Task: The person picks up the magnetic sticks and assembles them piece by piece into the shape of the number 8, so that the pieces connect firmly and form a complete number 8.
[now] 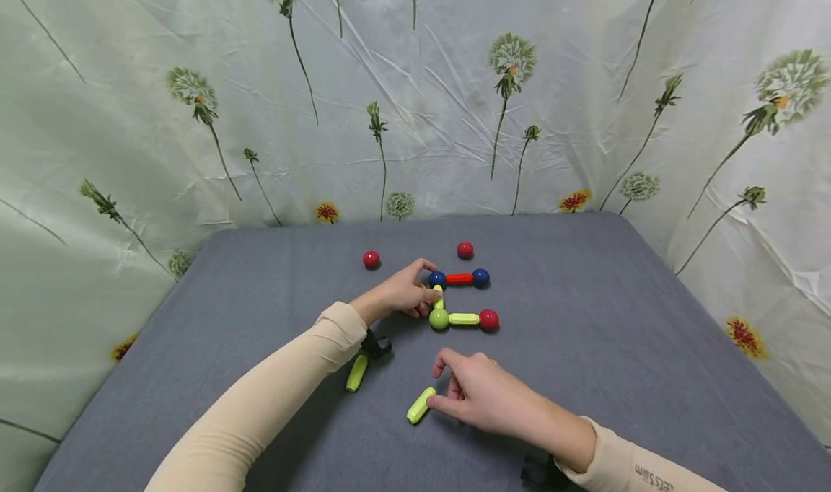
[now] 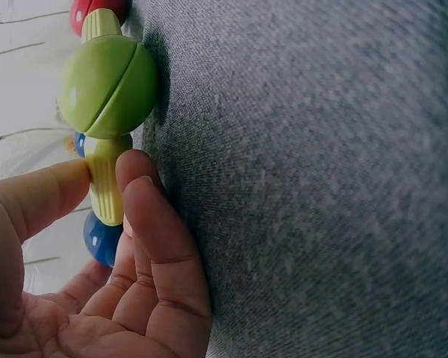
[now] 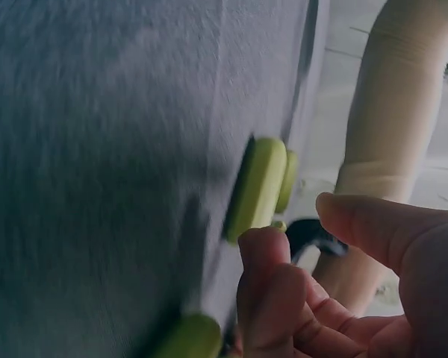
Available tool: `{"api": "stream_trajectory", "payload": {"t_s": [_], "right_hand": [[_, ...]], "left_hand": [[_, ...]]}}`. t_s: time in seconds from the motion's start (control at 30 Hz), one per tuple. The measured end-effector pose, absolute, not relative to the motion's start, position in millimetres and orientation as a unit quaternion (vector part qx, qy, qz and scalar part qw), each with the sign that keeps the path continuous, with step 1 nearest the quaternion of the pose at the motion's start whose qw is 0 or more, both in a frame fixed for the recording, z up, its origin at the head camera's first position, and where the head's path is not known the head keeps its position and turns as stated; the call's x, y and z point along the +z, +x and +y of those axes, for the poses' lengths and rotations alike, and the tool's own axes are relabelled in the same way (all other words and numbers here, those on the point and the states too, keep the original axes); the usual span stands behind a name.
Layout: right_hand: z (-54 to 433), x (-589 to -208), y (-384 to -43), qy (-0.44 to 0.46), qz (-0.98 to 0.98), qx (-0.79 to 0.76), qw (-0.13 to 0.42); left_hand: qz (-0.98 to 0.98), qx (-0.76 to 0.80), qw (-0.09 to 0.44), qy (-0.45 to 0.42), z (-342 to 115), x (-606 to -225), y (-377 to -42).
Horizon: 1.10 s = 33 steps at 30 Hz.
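My left hand (image 1: 404,290) pinches a yellow-green ribbed rod (image 2: 106,179) between thumb and fingers. That rod runs from a blue ball (image 1: 437,280) to a green ball (image 2: 108,86). From the blue ball, a red rod (image 1: 459,279) leads to a second blue ball (image 1: 481,278). Another yellow-green rod (image 1: 464,319) joins the green ball to a red ball (image 1: 489,320), making a three-sided shape. Nearer, my right hand (image 1: 487,394) hovers with bent fingers beside a loose yellow-green rod (image 1: 421,405). In the right wrist view, thumb and forefinger are apart beside the loose rod (image 3: 260,190).
Two loose red balls lie farther back, one on the left (image 1: 371,260) and one on the right (image 1: 464,249). A further yellow-green rod (image 1: 356,373) lies by the left forearm. Grey cloth covers the table (image 1: 617,348); a flowered curtain (image 1: 428,153) hangs behind it.
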State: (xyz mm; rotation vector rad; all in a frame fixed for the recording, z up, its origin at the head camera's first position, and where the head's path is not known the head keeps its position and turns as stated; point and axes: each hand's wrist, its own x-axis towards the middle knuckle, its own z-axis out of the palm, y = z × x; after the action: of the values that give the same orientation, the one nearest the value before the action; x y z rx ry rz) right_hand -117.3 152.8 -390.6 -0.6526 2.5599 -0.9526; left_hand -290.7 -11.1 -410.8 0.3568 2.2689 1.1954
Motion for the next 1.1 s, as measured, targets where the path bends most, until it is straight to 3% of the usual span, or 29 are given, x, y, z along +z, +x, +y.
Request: {"api": "stream_trajectory", "payload": {"t_s": [0.2,0.83,1.1], "right_hand": [[142.3,-398.6,-115.8,-0.231,0.891,-0.345,0.184],[132.6,-407.1,-121.9,-0.233,0.899,-0.332,0.165],[129.4,-409.2,-125.3,-0.24,0.898,-0.333,0.158]], "left_hand": [[0.841,0.448,0.276,0.13,-11.8,-412.3,-291.7],[0.843,0.439,0.284,0.128,-9.8,-390.5,-277.6],[0.839,0.451,0.28,0.123,-11.3,-409.3,-289.8]]}}
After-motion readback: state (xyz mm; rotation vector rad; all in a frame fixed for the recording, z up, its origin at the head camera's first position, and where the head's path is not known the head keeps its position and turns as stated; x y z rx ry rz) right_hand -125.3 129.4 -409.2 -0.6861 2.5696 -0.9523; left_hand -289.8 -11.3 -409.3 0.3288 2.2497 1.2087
